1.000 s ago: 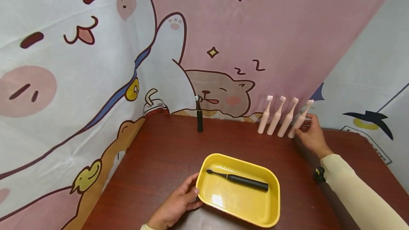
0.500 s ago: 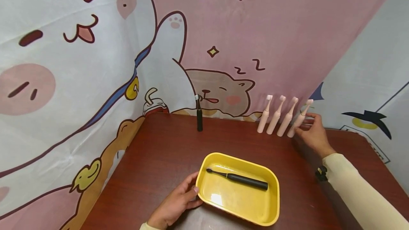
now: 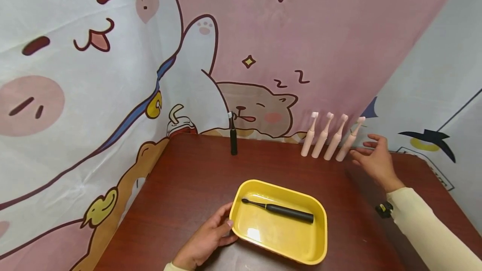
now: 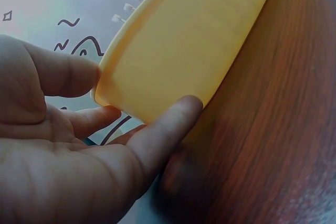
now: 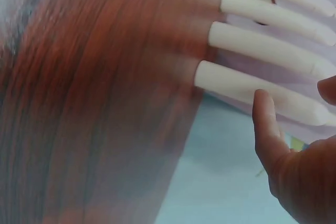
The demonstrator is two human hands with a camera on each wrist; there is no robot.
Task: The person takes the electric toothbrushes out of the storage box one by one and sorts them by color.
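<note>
My left hand (image 3: 206, 238) holds the left end of a yellow tray (image 3: 280, 187), with fingers and thumb at its corner; the left wrist view shows the tray wall (image 4: 173, 51) up close. Inside the tray lies a black electric toothbrush (image 3: 289, 212). My right hand (image 3: 376, 163) is beside the rightmost pink electric toothbrush (image 3: 347, 144), fingers spread and apart from it in the head view. From the right wrist, one fingertip appears near that toothbrush's handle (image 5: 231, 83); contact is hard to tell. That toothbrush leans a little to the right.
Several pink electric toothbrushes, among them the leftmost (image 3: 308, 142), stand in a row at the back of the brown table (image 3: 188, 187). Farther left stands a black electric toothbrush (image 3: 233, 140) with a white head. A cartoon-printed cloth (image 3: 331, 32) hangs behind.
My right hand has come away from the rightmost pink toothbrush, moving slightly right with its fingers spreading. The toothbrush stays standing in the row. My left hand remains on the tray.
</note>
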